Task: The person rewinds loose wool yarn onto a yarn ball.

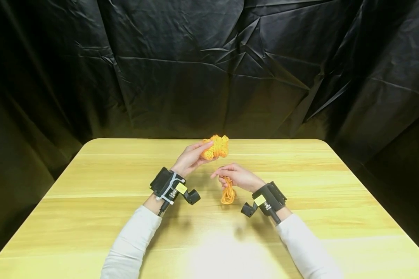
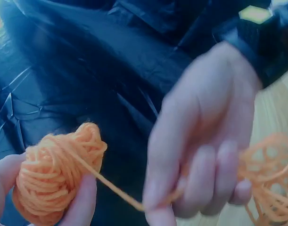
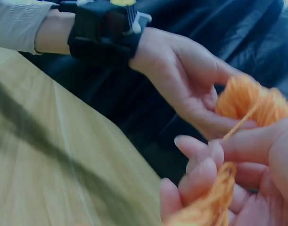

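In the head view my left hand [image 1: 193,156] holds a bundle of orange yarn [image 1: 216,147] above the far part of the table, thumb on one side and fingers on the other. Strands are wound around the bundle's middle. My right hand [image 1: 240,177] is nearer and to the right, its fingers curled round a loose hank of the yarn [image 1: 228,193] that hangs below the palm. A single strand [image 2: 114,187] runs taut from the bundle to the right thumb and forefinger, which pinch it in the left wrist view. The right wrist view shows both hands close together.
A light wooden table [image 1: 101,217] lies under both arms. Behind it hangs a black sheet [image 1: 174,93] with creases. Each wrist wears a black strap with a small camera [image 1: 192,197] sticking out inward over the table.
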`<state>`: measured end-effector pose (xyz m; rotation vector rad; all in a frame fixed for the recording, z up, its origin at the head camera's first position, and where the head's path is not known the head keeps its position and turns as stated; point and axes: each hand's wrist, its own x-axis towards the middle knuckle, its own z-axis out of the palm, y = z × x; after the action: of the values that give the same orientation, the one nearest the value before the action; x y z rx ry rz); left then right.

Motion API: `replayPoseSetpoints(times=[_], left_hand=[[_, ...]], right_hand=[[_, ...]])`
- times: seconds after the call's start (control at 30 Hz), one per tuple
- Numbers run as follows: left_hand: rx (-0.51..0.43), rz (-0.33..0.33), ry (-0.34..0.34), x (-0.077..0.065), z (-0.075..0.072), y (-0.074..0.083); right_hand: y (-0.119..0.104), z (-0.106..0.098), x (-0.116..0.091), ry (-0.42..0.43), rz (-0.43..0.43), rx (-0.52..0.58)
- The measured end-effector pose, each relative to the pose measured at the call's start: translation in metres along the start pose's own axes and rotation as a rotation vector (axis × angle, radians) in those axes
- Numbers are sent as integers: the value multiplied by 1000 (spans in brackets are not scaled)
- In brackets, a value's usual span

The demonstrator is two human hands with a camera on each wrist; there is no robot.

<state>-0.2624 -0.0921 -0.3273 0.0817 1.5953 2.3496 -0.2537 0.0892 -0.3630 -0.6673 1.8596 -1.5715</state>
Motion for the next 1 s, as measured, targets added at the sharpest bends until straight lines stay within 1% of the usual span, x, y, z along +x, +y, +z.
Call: replayPoseSetpoints(times=[0.13, 0.3, 0.37, 0.47, 0.53, 0.6, 0.7, 0.77, 0.83, 0.9, 1.0], left_hand=[[43, -50, -36, -1, 1, 0], [188, -146, -26, -1, 1, -2], [236, -177, -36, -1, 1, -3], [265, -209, -85, -1, 0, -5], [258, -227, -137, -1, -1, -5], [238, -248, -190, -2, -1, -5], [221, -261, -251, -2, -2, -5], [229, -260, -274, -3, -2, -6], [257, -250, -287, -3, -3, -6], [289, -242, -285, -3, -3, -6], [341, -231, -264, -4, -5, -7]], right_hand=[[6, -4, 5, 41, 53, 52], [8, -11, 8, 68, 46, 87], [8, -13, 8, 74, 28, 124], [6, -16, 8, 102, 14, 207], [4, -18, 8, 120, -4, 251], [1, -19, 8, 147, 0, 270], [-4, -22, 7, 186, 17, 280], [-9, -23, 8, 217, 45, 290], [-14, -25, 8, 249, 66, 302], [-20, -26, 8, 289, 72, 288], [-28, -26, 6, 364, 53, 247]])
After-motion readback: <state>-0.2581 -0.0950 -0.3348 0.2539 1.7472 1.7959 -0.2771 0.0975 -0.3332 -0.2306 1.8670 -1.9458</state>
